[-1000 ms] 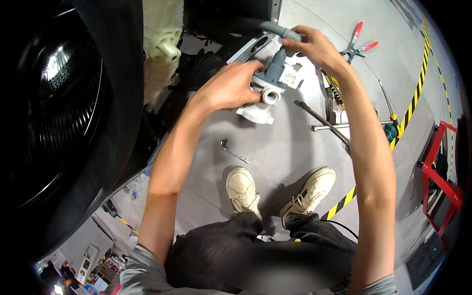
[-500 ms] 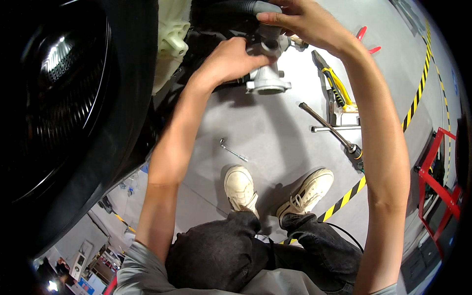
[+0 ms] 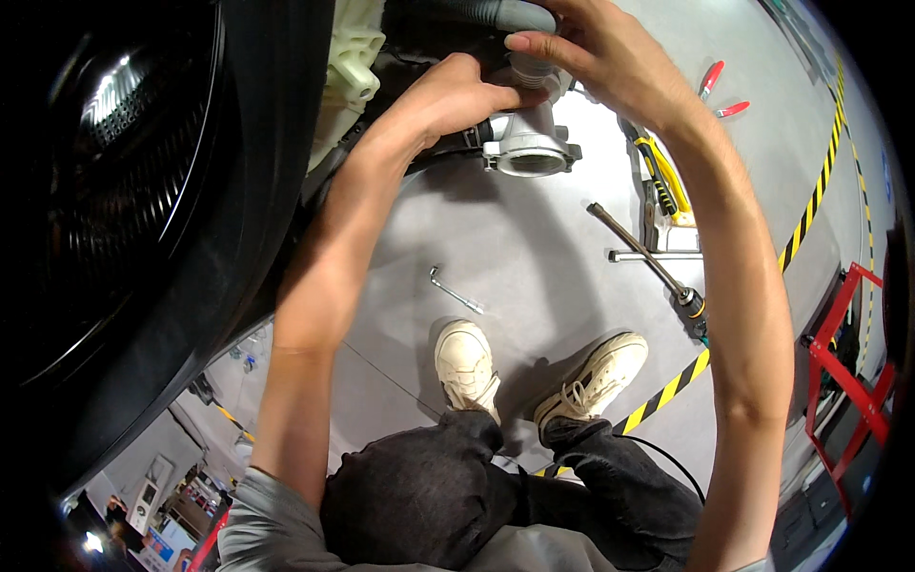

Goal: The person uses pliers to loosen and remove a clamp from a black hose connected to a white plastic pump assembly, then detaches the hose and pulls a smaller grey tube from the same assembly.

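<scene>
Pump: held up over the floor (image 3: pixel 562 276), just beside the black machine (image 3: pixel 105 315); white pump (image 3: pixel 536 129) tilted, its round mouth turned toward the wearer.
Left grip: pump clasped by the left hand (image 3: pixel 457 97), thumb laid along its neck; other fingers partly hidden.
Right grip: end of the grey hose (image 3: pixel 496 13) pinched by the right hand (image 3: pixel 602 55), thumb on its bend, just above the pump.
Joint: hose end met with the pump's upper end; whether pushed fully on cannot be told.
Cream part (image 3: pixel 356 67): seen left of the pump, at the machine's edge.
Yellow pliers (image 3: pixel 664 176): laid on the floor, right of the pump, near; partly covered by the right forearm (image 3: pixel 748 305).
Red pliers (image 3: pixel 732 109): placed farther right of the pump; only handles shown.
Long tool (image 3: pixel 634 243): laid right of the pump and nearer the wearer, crossed over a silver bar (image 3: pixel 653 255).
Small wrench (image 3: pixel 456 291): left on the floor between pump and shoes (image 3: pixel 465 362).
Striped tape (image 3: pixel 677 383): stuck down well right of the pump.
Red frame (image 3: pixel 863 400): stood farthest right of the pump, partly shadowed.
</scene>
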Available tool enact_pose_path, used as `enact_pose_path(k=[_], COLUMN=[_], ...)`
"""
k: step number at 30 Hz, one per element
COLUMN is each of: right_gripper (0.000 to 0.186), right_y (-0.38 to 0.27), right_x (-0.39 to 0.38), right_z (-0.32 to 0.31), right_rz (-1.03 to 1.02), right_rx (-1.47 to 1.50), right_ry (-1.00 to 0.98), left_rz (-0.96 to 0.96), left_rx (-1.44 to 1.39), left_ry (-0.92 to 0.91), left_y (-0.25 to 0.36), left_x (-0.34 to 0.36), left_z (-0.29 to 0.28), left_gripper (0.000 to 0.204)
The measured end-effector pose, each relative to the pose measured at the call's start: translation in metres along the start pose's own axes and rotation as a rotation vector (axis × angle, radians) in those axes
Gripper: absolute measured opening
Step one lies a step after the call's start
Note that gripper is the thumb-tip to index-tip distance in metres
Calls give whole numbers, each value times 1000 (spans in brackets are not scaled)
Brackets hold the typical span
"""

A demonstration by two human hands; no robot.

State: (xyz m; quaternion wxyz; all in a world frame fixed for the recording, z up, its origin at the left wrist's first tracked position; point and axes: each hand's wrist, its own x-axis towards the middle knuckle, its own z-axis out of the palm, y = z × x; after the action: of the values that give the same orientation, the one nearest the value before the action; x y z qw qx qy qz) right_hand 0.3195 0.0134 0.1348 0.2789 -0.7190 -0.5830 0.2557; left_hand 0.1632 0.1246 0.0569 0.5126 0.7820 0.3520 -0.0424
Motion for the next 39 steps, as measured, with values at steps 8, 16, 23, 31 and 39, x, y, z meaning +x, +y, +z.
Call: enact_pose_path(k=[8,16,23,31,39], right_gripper=[31,39,42,61,87], right_y=[0,11,21,18,21], right_x=[-12,-22,-22,-37,-27], right_z=[33,66,55,73,57], right_rz=[-88,-215,-61,-127,504], right_rx=[-76,-134,152,212,736], right_ry=[219,407,272,472,425], left_rz=[72,84,126,135,265], left_rx=[-150,-275,-297,-316,-365], left_ry=[-5,71,98,69,110], left_y=[-4,7,-8,-10,-13], left_x=[-5,-13,-4,-12,-16], left_z=[3,13,23,9,10], left_gripper=[33,25,25,30,38])
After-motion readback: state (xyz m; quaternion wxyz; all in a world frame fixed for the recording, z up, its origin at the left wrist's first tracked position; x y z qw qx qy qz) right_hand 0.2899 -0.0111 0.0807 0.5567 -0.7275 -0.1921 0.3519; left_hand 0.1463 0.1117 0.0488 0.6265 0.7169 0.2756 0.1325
